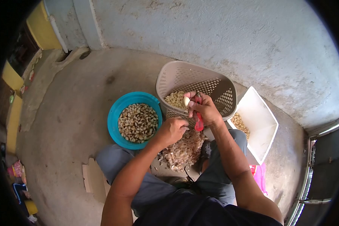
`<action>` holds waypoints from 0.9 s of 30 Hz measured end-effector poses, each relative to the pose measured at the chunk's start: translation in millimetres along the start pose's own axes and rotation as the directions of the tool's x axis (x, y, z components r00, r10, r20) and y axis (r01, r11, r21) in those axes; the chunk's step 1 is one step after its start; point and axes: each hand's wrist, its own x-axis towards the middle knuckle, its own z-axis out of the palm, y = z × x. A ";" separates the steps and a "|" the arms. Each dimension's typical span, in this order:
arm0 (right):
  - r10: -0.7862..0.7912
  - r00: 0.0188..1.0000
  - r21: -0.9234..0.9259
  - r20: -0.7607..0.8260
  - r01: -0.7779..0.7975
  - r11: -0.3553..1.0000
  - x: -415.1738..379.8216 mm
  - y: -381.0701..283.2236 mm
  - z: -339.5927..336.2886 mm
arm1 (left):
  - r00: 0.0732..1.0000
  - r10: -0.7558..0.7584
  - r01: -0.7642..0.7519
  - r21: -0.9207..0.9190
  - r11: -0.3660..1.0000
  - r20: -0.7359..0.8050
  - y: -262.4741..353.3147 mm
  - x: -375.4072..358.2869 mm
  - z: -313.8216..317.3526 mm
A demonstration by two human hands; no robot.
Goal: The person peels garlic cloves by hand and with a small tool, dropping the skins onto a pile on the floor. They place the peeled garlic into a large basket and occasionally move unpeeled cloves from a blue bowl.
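The fingers of the left hand [172,130] are curled into a loose fist over the pile of peelings [184,150]; whether they pinch anything cannot be told. The fingers of the right hand [204,110] are closed around a red-handled knife [198,119], and its fingertips pinch a pale peeled clove [185,101] at the near rim of the basket.

Far left, a flat piece of cardboard [93,180] lies on the concrete floor [71,109] beside the person's knee. Next comes a blue bowl [116,113], round and filled with unpeeled brown-skinned cloves [138,122]. The peelings lie heaped between the person's legs, just below both hands. Behind the hands stands a beige perforated basket [211,84], tilted toward the person, with pale peeled cloves [176,98] in its bottom. To the right a white tub [260,120] holds a small heap of cloves at its near-left corner.

The knife's long axis runs nearly upright in the view, its red handle pointing down toward the person; its blade is hidden by the hand.
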 end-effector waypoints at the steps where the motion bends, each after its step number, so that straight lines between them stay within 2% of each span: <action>1: -0.008 1.000 0.012 -0.011 0.008 1.000 -0.4 -0.9 0.9 | 0.998 -0.056 0.055 -0.042 0.998 -0.032 1.8 -0.1 1.9; 4: -0.020 1.000 -0.003 -0.017 0.020 1.000 -1.7 -3.2 2.0 | 0.965 -0.207 0.161 -0.257 0.953 -0.163 3.1 8.8 -1.5; 5: -0.014 1.000 -0.044 0.000 0.014 0.999 -1.7 -2.6 0.6 | 0.942 -0.160 0.075 -0.279 0.957 -0.295 -9.7 11.7 4.6; 9: 0.009 0.999 -0.108 0.036 -0.005 0.994 -0.7 4.1 5.6 | 0.939 -0.317 0.209 -0.512 0.833 -0.133 -3.5 13.0 -9.8; 15: 0.066 0.996 -0.001 0.064 -0.066 0.998 -0.8 5.6 13.3 | 0.903 -0.393 0.152 -0.725 0.672 -0.174 0.4 11.9 -7.7; 18: 0.021 1.000 -0.048 0.009 -0.020 0.999 -1.2 -0.7 19.5 | 0.913 -0.315 0.104 -0.596 0.796 -0.260 -6.4 12.2 -7.9; 21: 0.060 0.997 -0.098 0.043 -0.056 0.994 1.7 6.8 11.3 | 0.905 -0.263 0.096 -0.442 0.892 -0.334 0.9 11.3 -10.1; 24: 0.043 0.999 -0.226 -0.001 -0.042 0.973 -0.5 9.2 17.2 | 0.901 -0.315 0.144 -0.480 0.865 -0.298 -4.2 11.2 -8.1; 27: 0.058 0.998 -0.240 -0.030 -0.063 0.969 1.5 17.6 12.5 | 0.901 -0.318 0.153 -0.471 0.869 -0.294 -7.6 10.5 -6.1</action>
